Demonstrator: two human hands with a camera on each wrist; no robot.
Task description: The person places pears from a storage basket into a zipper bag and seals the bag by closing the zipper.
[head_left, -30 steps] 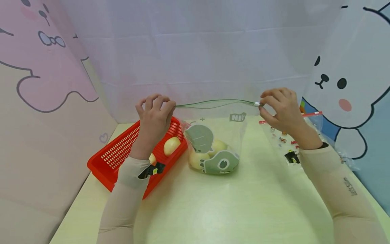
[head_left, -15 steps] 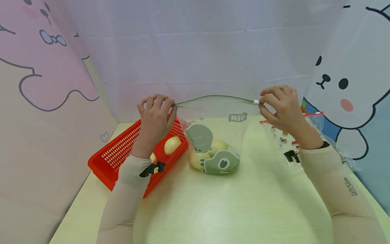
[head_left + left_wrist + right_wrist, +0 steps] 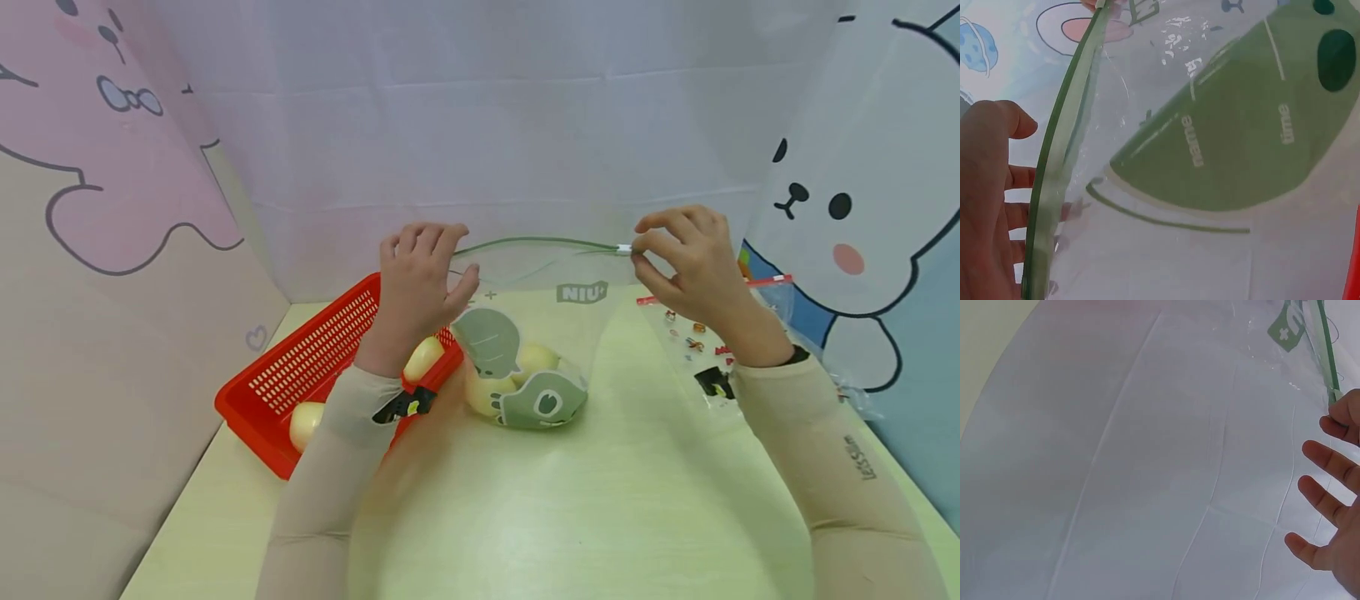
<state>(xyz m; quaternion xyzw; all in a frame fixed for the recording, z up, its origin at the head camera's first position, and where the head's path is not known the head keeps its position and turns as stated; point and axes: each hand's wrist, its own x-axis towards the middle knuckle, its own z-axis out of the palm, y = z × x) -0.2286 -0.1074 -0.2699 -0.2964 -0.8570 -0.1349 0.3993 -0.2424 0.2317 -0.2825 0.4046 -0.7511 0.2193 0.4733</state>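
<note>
A clear zip bag (image 3: 487, 342) with green leaf-like prints stands on the table in the head view. Pale yellow round things (image 3: 538, 357) lie in its bottom; their kind is unclear. My right hand (image 3: 686, 262) pinches the white slider (image 3: 624, 249) at the right end of the green zip strip, its other fingers spread in the right wrist view. At the left end my left hand (image 3: 416, 287) has its thumb apart from its fingers. In the left wrist view that hand (image 3: 985, 206) has its thumb clear of the strip (image 3: 1044, 181) and its fingertips behind the bag's edge.
A red perforated basket (image 3: 258, 417) with more pale yellow round things (image 3: 306, 423) stands at the left, partly behind the left arm. At the right lies another clear bag (image 3: 678, 346) with a red zip and small prints. Printed cloth hangs around the table (image 3: 562, 517).
The left hand has released the strip's left end, shifted right and parted its thumb from its fingers. The right hand keeps its pinch and has barely moved. The strip's arch has altered slightly.
</note>
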